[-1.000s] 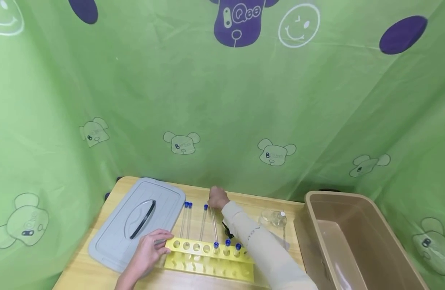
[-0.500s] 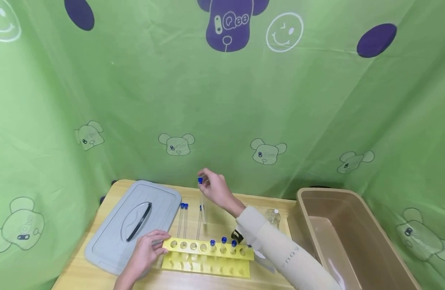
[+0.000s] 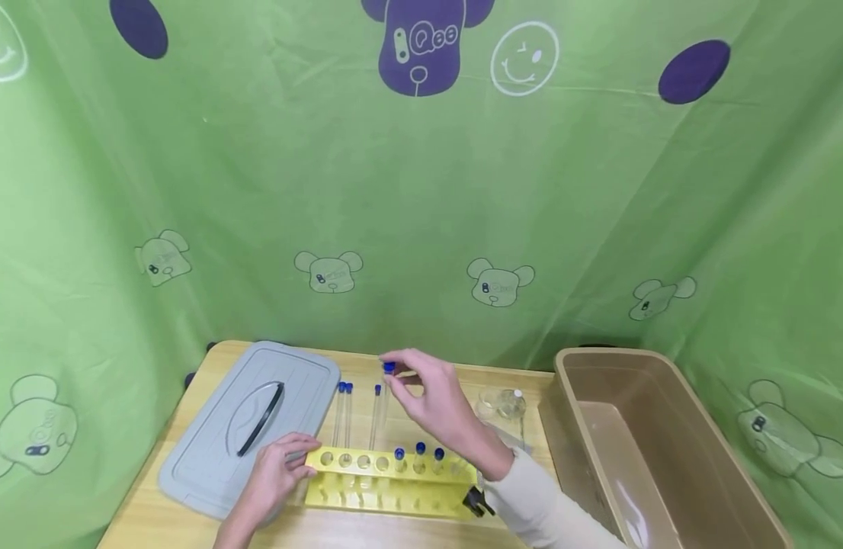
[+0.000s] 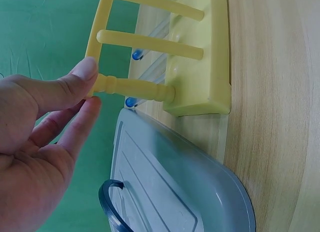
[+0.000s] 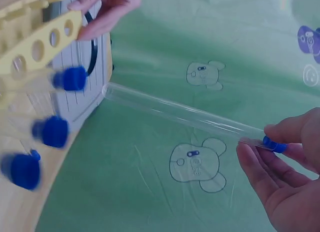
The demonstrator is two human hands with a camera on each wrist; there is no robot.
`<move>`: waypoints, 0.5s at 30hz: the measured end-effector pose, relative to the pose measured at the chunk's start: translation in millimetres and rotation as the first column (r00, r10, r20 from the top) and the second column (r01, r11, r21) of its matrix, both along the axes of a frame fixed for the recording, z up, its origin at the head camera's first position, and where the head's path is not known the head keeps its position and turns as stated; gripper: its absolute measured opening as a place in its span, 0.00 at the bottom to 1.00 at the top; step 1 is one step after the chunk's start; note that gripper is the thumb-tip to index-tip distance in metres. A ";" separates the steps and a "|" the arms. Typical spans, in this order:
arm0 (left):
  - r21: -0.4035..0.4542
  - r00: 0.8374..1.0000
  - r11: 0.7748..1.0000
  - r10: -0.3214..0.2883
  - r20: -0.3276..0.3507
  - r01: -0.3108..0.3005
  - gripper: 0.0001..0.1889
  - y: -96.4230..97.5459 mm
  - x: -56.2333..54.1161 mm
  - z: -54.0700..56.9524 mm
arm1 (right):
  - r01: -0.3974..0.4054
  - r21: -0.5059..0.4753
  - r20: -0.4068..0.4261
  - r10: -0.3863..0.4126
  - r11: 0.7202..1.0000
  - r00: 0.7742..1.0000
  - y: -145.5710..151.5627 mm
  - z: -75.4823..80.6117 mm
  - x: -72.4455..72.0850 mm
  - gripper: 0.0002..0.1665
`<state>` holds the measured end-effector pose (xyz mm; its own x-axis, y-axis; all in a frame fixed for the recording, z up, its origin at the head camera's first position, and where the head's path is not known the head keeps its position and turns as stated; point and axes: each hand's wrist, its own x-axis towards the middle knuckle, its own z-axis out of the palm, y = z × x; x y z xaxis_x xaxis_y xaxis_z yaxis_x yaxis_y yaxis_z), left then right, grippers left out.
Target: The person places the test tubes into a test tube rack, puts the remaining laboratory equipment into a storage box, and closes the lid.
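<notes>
A yellow test tube rack (image 3: 387,499) stands near the front of the table, with three blue-capped test tubes upright in its holes. My left hand (image 3: 274,473) pinches the rack's left end; in the left wrist view thumb and fingers (image 4: 82,72) meet on the upper bar's end. Above and behind the rack, my right hand (image 3: 438,396) pinches a clear test tube (image 5: 185,115) by its blue cap (image 5: 274,144). The tube points away from the palm, apart from the rack. Behind the rack, three more capped test tubes (image 3: 347,415) lie on the table.
At left lies a grey lid (image 3: 209,450) with a black handle (image 3: 260,419). A deep brown bin (image 3: 572,427) stands on the right. Clear glassware (image 3: 511,404) sits between rack and bin. A green printed curtain (image 3: 408,191) hangs behind the table.
My right hand took a test tube from the back of the table, lifted it, then brought it closer to the rack. My left hand stays on the rack's left end.
</notes>
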<state>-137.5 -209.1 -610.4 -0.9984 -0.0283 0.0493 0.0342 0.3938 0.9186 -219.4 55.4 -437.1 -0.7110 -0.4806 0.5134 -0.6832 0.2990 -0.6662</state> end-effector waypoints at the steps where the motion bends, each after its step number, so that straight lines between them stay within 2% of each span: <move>1: 0.001 1.000 1.000 -0.004 -0.005 0.004 0.21 -0.2 0.3 -0.4 | -0.007 0.006 -0.023 0.007 1.000 1.000 1.3 -2.1 4.0 0.16; 4: 0.003 1.000 1.000 -0.010 -0.008 0.010 0.22 -0.6 0.4 -0.9 | -0.019 0.027 -0.070 0.021 0.999 0.997 3.9 -10.8 13.1 0.14; 8: 0.006 1.000 1.000 -0.007 0.005 0.007 0.22 -0.3 0.2 -0.9 | -0.030 0.056 -0.094 0.036 0.998 0.995 5.9 -24.2 20.6 0.15; 15: -0.008 1.000 1.000 -0.002 -0.022 0.002 0.22 0.5 1.4 -0.5 | -0.040 0.119 -0.112 0.054 0.992 0.992 7.2 -44.1 31.2 0.14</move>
<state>-136.1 -208.5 -610.8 -0.9971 -0.0260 0.0716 0.0552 0.4015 0.9142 -188.3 62.6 -481.1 -0.6259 -0.5731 0.5290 -0.7681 0.3355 -0.5454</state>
